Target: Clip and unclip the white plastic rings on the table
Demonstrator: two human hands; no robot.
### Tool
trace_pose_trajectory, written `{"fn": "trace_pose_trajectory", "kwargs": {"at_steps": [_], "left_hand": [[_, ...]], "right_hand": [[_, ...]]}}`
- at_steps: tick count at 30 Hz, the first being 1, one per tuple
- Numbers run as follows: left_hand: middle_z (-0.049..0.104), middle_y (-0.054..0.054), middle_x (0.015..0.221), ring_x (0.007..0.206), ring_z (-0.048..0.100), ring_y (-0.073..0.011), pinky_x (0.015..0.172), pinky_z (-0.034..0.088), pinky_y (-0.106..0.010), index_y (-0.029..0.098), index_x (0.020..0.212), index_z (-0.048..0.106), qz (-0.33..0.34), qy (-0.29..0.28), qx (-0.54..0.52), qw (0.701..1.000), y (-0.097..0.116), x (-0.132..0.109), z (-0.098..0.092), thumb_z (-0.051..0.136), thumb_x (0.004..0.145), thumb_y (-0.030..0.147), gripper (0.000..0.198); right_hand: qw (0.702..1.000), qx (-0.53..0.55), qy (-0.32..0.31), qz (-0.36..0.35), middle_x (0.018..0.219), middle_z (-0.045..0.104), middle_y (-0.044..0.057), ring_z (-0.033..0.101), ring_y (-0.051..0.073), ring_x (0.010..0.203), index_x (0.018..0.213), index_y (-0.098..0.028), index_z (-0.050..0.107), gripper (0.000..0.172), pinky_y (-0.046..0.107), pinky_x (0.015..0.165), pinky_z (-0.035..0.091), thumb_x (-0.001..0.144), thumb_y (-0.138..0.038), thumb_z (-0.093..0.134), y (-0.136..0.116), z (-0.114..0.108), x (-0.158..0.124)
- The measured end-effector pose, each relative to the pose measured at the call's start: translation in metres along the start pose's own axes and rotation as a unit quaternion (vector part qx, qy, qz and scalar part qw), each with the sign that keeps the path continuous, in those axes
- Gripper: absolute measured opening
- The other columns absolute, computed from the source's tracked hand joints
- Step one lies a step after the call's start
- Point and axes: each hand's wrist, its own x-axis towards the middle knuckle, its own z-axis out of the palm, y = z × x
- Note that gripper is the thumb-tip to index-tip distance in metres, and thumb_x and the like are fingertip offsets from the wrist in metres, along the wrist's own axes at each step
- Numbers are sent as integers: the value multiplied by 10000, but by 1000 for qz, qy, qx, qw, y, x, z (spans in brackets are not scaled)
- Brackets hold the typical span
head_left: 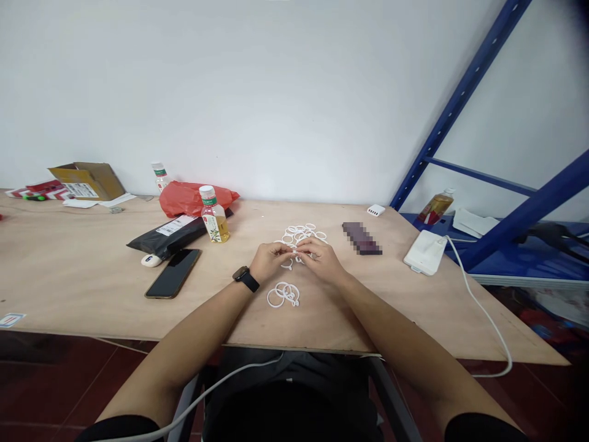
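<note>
My left hand [270, 260] and my right hand [319, 259] meet above the table, fingertips almost touching. Both pinch a small white plastic ring [288, 266], partly covered by the fingers. Just beyond them lies a loose pile of white plastic rings [304, 232], some overlapping. Closer to the table's front edge is a smaller cluster of white rings with little eyelets [284, 294]. A dark watch is strapped on my left wrist.
On the wooden table [322, 325], a phone [173, 274], black parcel [175, 236], drink bottle [214, 218] and red bag [179, 197] stand left. A pixelated dark object [361, 238], white power bank [426, 252] with cable and blue rack [453, 113] are right.
</note>
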Motion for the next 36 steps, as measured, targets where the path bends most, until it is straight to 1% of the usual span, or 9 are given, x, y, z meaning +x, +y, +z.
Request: {"fn": "trace_pose_trajectory", "kwargs": {"at_steps": [9, 17, 20, 23, 26, 28, 32, 34, 36], "left_hand": [[731, -35, 770, 671, 630, -128, 637, 469, -227, 166, 784, 714, 70, -15, 101, 992, 9, 1, -8, 670, 841, 381, 227], [695, -33, 739, 670, 599, -128, 651, 457, -236, 170, 771, 693, 105, -33, 132, 985, 11, 1, -9, 630, 873, 401, 260], [700, -38, 759, 694, 604, -137, 663, 458, -246, 173, 789, 691, 100, -14, 136, 986, 13, 1, -7, 619, 882, 396, 252], [709, -41, 788, 688, 603, -134, 648, 458, -244, 168, 831, 695, 80, 12, 116, 990, 14, 2, -3, 612, 885, 388, 241], [717, -45, 802, 678, 602, -131, 635, 458, -242, 167, 870, 707, 63, 7, 94, 994, 12, 3, 0, 609, 882, 407, 260], [725, -48, 816, 690, 612, -135, 638, 462, -243, 168, 906, 714, 51, -10, 83, 995, 9, 3, 0, 596, 886, 419, 277], [725, -57, 848, 673, 592, -133, 626, 450, -246, 159, 980, 715, 29, -57, 91, 994, 11, 4, -8, 607, 872, 419, 302], [715, -58, 863, 679, 578, -132, 630, 442, -249, 161, 965, 721, 37, -125, 97, 987, 16, 2, -14, 651, 835, 427, 304], [711, -60, 923, 776, 602, -154, 689, 458, -256, 183, 961, 728, 57, -214, 85, 971, 21, 0, -18, 736, 752, 435, 328]], "right_hand": [[999, 26, -23, 3, 947, 709, 48, 650, 184, 896, 922, -234, 722, 151, 349, 822, 519, 909, -239, 572, -3, 0, 1], [997, 63, -40, 21, 923, 704, 33, 642, 177, 874, 877, -227, 705, 129, 334, 804, 504, 889, -196, 580, -4, 0, 2], [997, 59, -33, 27, 929, 692, 39, 631, 182, 887, 883, -226, 688, 133, 336, 802, 496, 906, -218, 557, -5, -1, 3], [998, 43, -27, 36, 1026, 666, 59, 605, 191, 939, 920, -218, 652, 127, 318, 765, 481, 923, -252, 530, -5, -2, 4], [997, 21, -45, 58, 966, 656, 47, 585, 173, 845, 961, -211, 608, 120, 297, 724, 455, 934, -272, 508, -4, -2, 2], [996, 15, -60, 70, 894, 648, 28, 572, 161, 785, 972, -209, 587, 114, 291, 725, 448, 937, -274, 501, -2, 0, 2], [995, -21, -53, 82, 914, 650, 31, 587, 175, 847, 973, -213, 610, 120, 301, 769, 455, 926, -259, 510, 15, 1, 1], [993, -65, -21, 100, 969, 652, 49, 593, 196, 908, 1016, -215, 629, 151, 318, 786, 462, 904, -251, 535, 28, -1, 1], [985, -116, 8, 128, 1056, 636, 71, 595, 214, 948, 1058, -215, 642, 199, 338, 797, 471, 878, -250, 566, 41, -6, 0]]}}
